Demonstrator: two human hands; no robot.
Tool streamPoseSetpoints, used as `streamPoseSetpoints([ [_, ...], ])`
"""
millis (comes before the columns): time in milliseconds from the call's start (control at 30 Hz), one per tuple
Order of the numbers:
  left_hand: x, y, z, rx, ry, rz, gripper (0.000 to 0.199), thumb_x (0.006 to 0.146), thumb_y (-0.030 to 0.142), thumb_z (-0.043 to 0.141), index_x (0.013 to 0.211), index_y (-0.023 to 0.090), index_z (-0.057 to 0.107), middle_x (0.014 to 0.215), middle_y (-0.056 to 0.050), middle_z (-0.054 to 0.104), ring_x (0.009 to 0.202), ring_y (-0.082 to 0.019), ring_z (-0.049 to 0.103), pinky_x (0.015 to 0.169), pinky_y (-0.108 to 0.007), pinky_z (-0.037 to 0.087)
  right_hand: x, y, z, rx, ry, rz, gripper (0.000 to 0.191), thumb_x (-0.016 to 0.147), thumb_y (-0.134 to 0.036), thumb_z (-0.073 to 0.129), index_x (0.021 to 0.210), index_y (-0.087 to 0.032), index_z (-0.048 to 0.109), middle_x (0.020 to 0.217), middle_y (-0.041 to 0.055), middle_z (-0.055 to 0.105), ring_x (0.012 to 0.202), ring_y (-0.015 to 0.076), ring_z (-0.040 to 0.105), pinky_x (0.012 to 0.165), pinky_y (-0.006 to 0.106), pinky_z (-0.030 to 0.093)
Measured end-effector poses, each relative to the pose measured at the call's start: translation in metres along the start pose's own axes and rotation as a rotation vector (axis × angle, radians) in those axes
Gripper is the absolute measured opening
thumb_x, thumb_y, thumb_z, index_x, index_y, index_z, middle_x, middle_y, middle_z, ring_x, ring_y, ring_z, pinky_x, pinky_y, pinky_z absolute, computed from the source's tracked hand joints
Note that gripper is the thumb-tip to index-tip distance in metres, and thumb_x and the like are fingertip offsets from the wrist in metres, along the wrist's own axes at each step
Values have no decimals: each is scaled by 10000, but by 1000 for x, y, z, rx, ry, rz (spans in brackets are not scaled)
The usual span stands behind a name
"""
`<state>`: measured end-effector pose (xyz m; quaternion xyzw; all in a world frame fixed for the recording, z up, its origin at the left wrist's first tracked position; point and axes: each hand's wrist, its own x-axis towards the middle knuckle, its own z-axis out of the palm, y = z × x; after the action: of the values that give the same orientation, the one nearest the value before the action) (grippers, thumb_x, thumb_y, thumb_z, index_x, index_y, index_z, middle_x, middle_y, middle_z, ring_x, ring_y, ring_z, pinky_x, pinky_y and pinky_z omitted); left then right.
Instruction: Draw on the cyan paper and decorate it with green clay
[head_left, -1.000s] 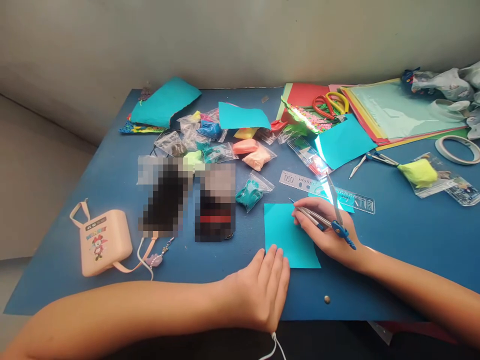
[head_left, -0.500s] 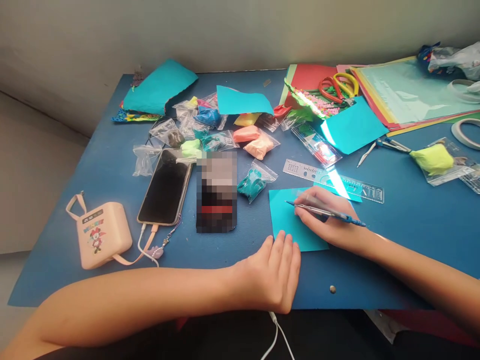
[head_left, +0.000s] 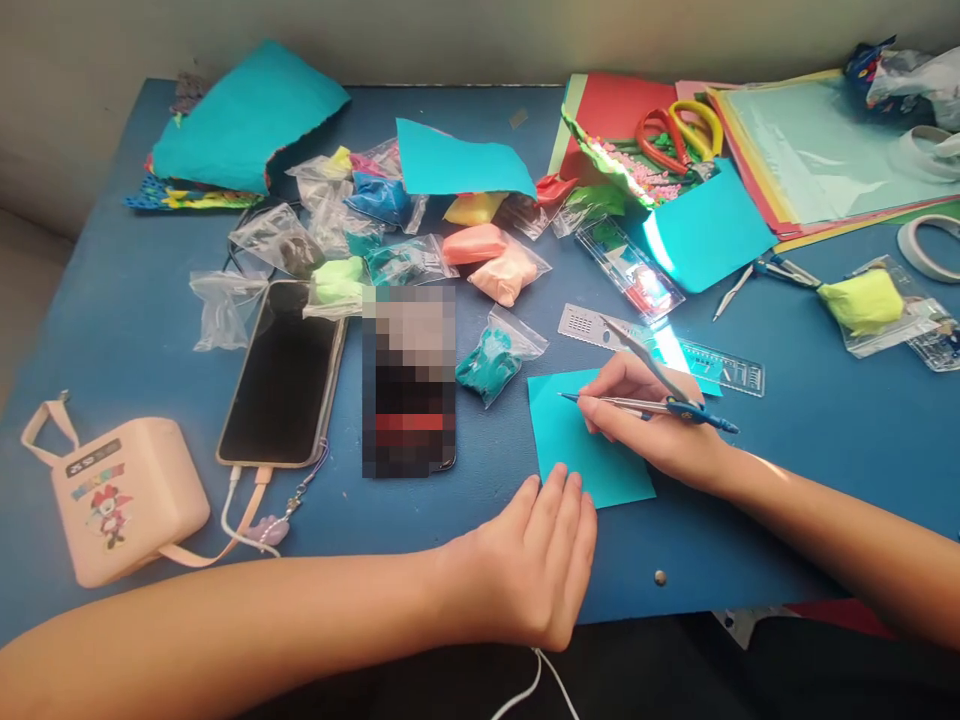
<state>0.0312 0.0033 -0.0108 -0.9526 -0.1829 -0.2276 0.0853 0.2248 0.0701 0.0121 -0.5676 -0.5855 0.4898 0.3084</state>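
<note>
A small blue sheet of paper (head_left: 559, 430) lies on the table between my hands. My left hand (head_left: 544, 560) rests at its lower left edge, fingers stretched out side by side and the fingertips touching the paper. In my right hand (head_left: 645, 410), above the sheet's upper right part, is a drawing compass (head_left: 679, 408) with a blue hinge. One of its legs points left over the paper, and the other sticks up behind my fingers. Just beyond the right hand lies a clear stencil ruler (head_left: 720, 362), partly over another blue piece.
Left of the paper are two phones (head_left: 285, 380), one pixelated, and a pink power bank (head_left: 135, 500) with cables. Farther back are clay packets (head_left: 491, 365), blue paper pieces (head_left: 247, 120), scissors (head_left: 664, 145) and coloured sheets (head_left: 810, 160). A tape roll (head_left: 934, 248) lies far right.
The view has shifted, with the left-side things appearing farther left. One compass leg now shows spread upward from my right hand. My left hand stays at the paper's edge.
</note>
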Motion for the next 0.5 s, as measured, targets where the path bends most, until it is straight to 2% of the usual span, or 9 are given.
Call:
streamPoseSetpoints([
  [100,-3,-3,1,-42,41,16,276,930,199,571,1056,-10,699,1055,-183,747,1005,-320,725,794,-367,612,-2,-1,-1,-5,-8,-16,105,775,-279,645,759,-206,571,592,-17,585,509,105,547,458,208,435],
  [167,-5,-4,1,-66,58,31,274,924,203,583,1058,-5,700,1065,-184,745,1012,-318,722,793,-364,608,-2,-2,-1,41,6,-15,108,790,-264,636,820,-220,542,556,-48,550,451,86,498,411,186,391],
  [267,-8,-4,-1,-111,1,-12,316,920,206,540,1107,0,690,1132,-178,727,1092,-326,688,864,-376,587,-2,-4,0,48,45,-23,150,800,-253,649,798,-233,501,525,-69,526,392,66,452,367,167,354],
  [367,-9,-4,-3,-165,-59,-50,369,930,205,457,1154,12,677,1194,-166,706,1158,-320,651,931,-378,552,-2,-2,0,8,37,-40,142,804,-284,682,765,-223,560,610,-16,620,484,95,576,420,181,448],
  [433,-9,-4,-5,-195,-43,-48,394,942,189,393,1155,21,680,1188,-161,709,1132,-310,662,926,-379,543,-3,2,-1,-4,23,-39,115,812,-295,695,812,-219,610,668,5,664,542,113,624,479,200,514],
  [500,-9,-5,-6,-212,-30,-55,408,946,164,357,1150,26,682,1180,-158,713,1115,-309,668,917,-384,540,-6,6,-2,-19,-10,-57,98,824,-270,695,864,-220,621,669,-1,670,537,112,630,494,202,529],
])
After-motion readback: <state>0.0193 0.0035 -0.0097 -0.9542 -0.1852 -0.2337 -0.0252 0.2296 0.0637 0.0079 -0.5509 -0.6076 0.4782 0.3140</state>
